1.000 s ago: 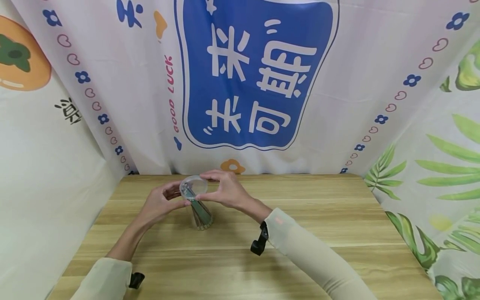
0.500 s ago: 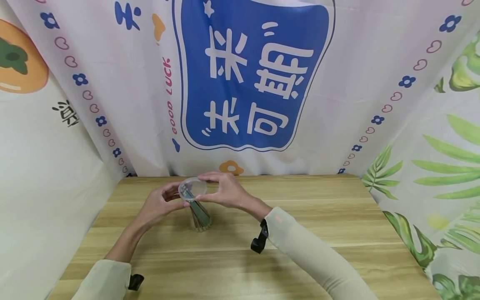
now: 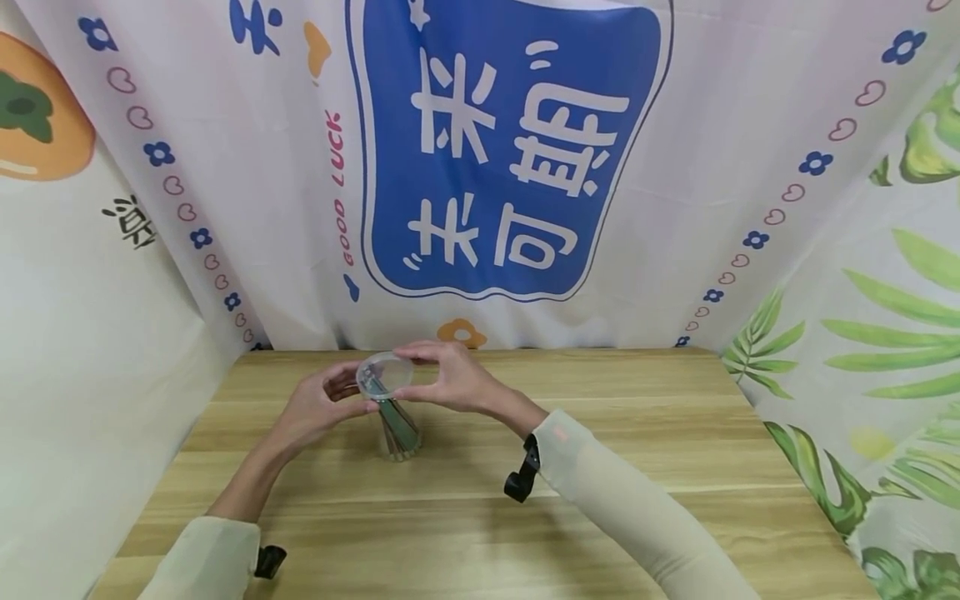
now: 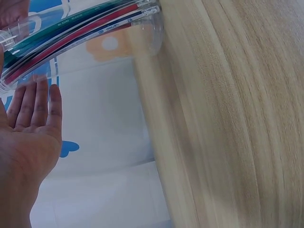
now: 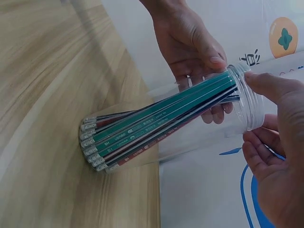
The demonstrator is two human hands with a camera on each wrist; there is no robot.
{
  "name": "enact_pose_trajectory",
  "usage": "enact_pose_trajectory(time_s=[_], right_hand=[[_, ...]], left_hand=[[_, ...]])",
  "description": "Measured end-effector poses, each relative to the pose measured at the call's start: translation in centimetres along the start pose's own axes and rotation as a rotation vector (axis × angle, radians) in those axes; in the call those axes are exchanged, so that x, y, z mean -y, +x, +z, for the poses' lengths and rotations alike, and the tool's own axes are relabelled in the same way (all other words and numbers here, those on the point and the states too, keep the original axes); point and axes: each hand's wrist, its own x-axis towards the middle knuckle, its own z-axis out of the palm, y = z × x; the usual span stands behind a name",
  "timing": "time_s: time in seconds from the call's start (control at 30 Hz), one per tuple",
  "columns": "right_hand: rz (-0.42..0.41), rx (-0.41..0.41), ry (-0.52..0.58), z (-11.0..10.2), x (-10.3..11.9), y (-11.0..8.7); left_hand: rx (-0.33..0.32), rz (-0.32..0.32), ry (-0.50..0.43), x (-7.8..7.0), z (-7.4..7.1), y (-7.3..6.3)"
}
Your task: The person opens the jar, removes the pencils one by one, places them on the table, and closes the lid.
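Observation:
A tall clear plastic jar point(image 5: 183, 142) stands on the wooden table, holding several green, dark red and dark pencils point(image 5: 156, 118). Their eraser ends are at the bottom and they lean together toward the mouth. On top sits a clear round lid point(image 3: 386, 375). My left hand point(image 3: 318, 404) holds the jar near its neck, thumb on the near side and fingers behind it. With thumb and fingers my right hand point(image 3: 453, 379) grips the lid's rim from the right. In the left wrist view, the left hand's fingers point(image 4: 35, 102) reach up against the jar's wall.
The wood-grain table point(image 3: 600, 500) extends in front and to the right. Behind it hangs a printed cloth point(image 3: 300, 283) with a blue panel. Another patterned cloth point(image 3: 900, 333) with leaves borders the right side. Black cameras point(image 3: 521, 479) are strapped at both wrists.
The head view shifts slightly. Both hands stay on the jar and lid in nearly the same place; no clear movement of either shows.

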Motion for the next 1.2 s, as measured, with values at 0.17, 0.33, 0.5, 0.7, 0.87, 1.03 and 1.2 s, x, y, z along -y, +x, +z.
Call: enact_pose_trajectory(time_s=[0.17,0.33,0.5,0.7,0.87,1.03,1.2], right_hand=[[0.003,-0.082,0.034,0.3,0.0,-0.8],[0.018,-0.14,0.03,0.8,0.6,-1.1],[0.041,-0.175,0.01,1.3,1.1,-1.1],[0.064,-0.2,-0.029,1.7,1.3,-1.0],[0.072,-0.199,-0.032,1.9,1.3,-0.8],[0.09,-0.157,0.05,1.6,0.6,-0.5],[0.095,-0.111,0.138,1.2,0.1,-0.3]], left_hand=[[-0.008,-0.008,-0.011,0.0,0.1,-0.1],[-0.01,0.002,-0.03,-0.2,0.0,-0.2],[-0.009,0.003,-0.05,-0.2,0.0,-0.1],[-0.011,-0.004,-0.064,-0.2,0.1,-0.1],[-0.009,-0.005,-0.058,-0.2,0.1,-0.2],[-0.004,-0.004,-0.054,-0.1,0.1,0.0],[0.001,0.0,-0.043,0.0,0.1,0.1]])
